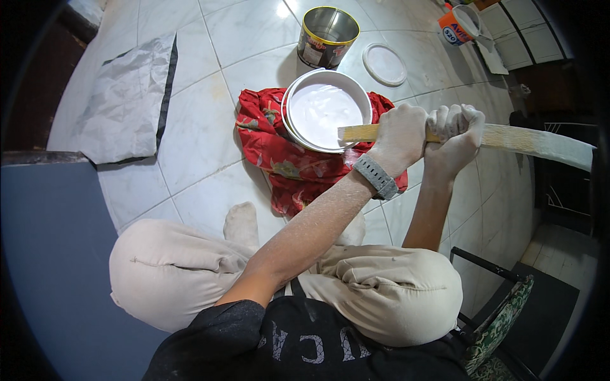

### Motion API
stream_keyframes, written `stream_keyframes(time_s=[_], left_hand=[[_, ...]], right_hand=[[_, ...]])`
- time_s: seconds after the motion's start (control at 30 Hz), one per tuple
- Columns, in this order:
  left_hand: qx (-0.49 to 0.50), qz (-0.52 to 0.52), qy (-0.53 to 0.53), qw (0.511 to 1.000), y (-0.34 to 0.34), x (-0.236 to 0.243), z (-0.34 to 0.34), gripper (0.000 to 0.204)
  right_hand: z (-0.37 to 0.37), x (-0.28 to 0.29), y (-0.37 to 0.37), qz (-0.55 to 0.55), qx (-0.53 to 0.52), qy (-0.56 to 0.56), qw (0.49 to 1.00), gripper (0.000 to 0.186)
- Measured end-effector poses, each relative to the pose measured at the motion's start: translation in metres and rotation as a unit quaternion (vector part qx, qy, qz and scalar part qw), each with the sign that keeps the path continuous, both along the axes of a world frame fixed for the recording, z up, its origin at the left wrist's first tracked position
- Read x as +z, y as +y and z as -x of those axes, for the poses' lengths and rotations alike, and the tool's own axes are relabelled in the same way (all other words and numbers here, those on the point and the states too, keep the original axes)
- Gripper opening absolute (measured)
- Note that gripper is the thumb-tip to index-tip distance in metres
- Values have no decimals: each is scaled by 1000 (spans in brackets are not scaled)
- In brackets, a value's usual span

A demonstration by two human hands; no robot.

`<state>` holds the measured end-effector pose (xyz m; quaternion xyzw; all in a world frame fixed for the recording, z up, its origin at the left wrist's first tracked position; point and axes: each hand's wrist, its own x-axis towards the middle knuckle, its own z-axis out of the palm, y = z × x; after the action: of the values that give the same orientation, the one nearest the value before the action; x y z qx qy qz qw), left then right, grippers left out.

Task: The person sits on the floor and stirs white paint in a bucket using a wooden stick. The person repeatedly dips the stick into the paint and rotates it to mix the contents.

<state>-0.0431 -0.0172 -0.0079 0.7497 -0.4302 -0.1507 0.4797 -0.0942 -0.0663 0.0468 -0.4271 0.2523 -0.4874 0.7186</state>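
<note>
I sit cross-legged on a white tiled floor. My left hand (pixel 400 136), dusted white and with a grey watch on its wrist, and my right hand (pixel 454 134) both grip a long flat wooden stick (pixel 521 140) side by side. The stick lies roughly level; its right part is coated white and its bare left end (pixel 356 133) hangs over the rim of a round white bucket (pixel 293 95). White paint (pixel 324 108) fills the bucket, which stands on a crumpled red patterned cloth (pixel 286 159).
An open empty tin can (pixel 327 35) stands behind the bucket, a round white lid (pixel 384 63) beside it. An orange-and-white tub (pixel 459 25) sits at top right. A grey plastic sheet (pixel 127 95) lies left, a blue-grey panel (pixel 51 267) lower left, a chair frame (pixel 502 305) lower right.
</note>
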Motion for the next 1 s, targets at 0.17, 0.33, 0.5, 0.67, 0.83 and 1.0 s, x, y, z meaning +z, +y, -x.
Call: stream_keyframes(time_s=[0.17, 0.33, 0.5, 0.67, 0.83, 1.0], left_hand=[[-5, -8, -66, 998, 2, 5, 6, 9], [-27, 72, -71, 995, 1, 26, 13, 5], [-15, 183, -96, 978, 0, 46, 17, 10], [-14, 232, -64, 971, 0, 49, 14, 5], [-15, 159, -44, 986, 0, 26, 0, 7], [19, 116, 11, 993, 1, 4, -7, 13]], right_hand=[[12, -5, -5, 35, 18, -60, 997, 37], [25, 18, -2, 95, 1, -78, 992, 35], [34, 43, 8, 172, -8, -92, 981, 31], [31, 44, 15, 212, -47, -22, 976, 32], [6, 20, 9, 235, -2, -43, 971, 30], [-10, 15, 12, 143, 18, 58, 988, 35]])
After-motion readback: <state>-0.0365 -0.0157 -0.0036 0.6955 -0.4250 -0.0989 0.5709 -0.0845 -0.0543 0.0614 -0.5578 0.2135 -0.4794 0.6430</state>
